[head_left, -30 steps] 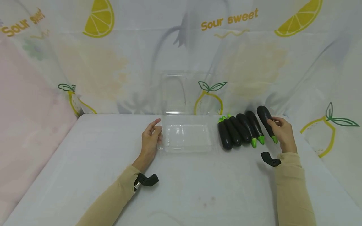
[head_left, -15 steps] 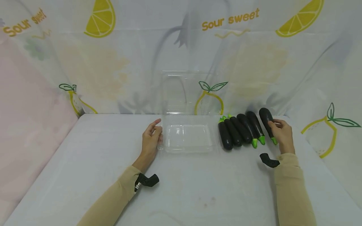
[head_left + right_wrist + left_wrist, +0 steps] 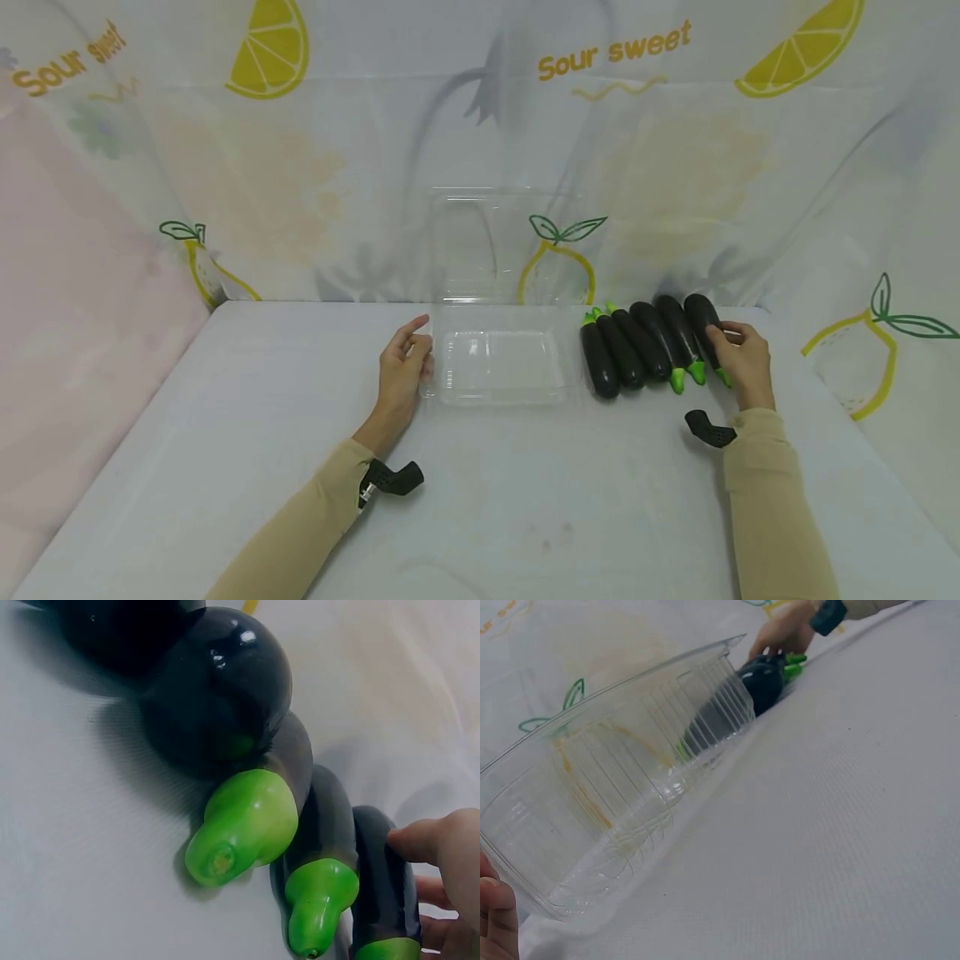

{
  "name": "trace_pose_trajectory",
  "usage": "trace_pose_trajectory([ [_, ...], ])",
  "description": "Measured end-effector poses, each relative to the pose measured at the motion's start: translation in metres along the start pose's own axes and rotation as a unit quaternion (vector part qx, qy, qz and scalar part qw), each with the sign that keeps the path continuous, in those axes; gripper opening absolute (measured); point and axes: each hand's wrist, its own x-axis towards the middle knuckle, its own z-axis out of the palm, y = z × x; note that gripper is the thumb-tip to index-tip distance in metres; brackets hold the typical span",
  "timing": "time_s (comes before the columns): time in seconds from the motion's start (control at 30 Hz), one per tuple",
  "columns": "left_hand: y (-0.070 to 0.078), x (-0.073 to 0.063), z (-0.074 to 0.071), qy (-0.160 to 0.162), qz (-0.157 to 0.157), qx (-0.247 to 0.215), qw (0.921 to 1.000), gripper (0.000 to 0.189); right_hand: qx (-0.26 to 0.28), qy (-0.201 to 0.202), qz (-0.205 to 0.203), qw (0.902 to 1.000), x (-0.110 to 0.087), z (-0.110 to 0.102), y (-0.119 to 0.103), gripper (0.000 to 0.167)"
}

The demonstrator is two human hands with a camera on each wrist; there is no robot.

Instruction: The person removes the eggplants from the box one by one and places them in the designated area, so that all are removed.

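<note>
My right hand (image 3: 744,360) pinches the rightmost eggplant (image 3: 701,315), thumb on one side and fingers on the other. In the right wrist view this eggplant (image 3: 381,877) lies beside its neighbour (image 3: 322,825), green stem toward the camera. Several glossy black eggplants (image 3: 626,346) lie in a slanted row to its left, some stems pointing away and some toward me. A clear plastic clamshell box (image 3: 498,396) stands left of the row, lid (image 3: 465,242) raised behind. My left hand (image 3: 401,367) holds the box's left edge; the fingers (image 3: 496,911) are partly out of the left wrist view.
A white-covered table (image 3: 487,517) bears everything. Behind it hangs a pale curtain (image 3: 360,167) with lemon prints, close to the raised lid. The row of eggplants sits just right of the box.
My right hand has moved left and slightly toward me, bringing the rightmost eggplant up against the row. The left hand and the box stay in place.
</note>
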Motion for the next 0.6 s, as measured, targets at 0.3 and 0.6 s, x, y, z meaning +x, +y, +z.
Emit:
trace_pose_trajectory([
  [0.3,-0.0002,-0.0010,-0.0006,-0.007,0.007,0.005,0.9999,0.043,-0.001,0.014,-0.010,0.9998,-0.0022,0.0034,0.0011,0.064],
  [0.6,0.0000,-0.0026,-0.0009,-0.013,0.016,0.020,0.9996,0.043,-0.013,0.014,-0.014,0.9997,-0.0046,0.0071,-0.0003,0.062],
])
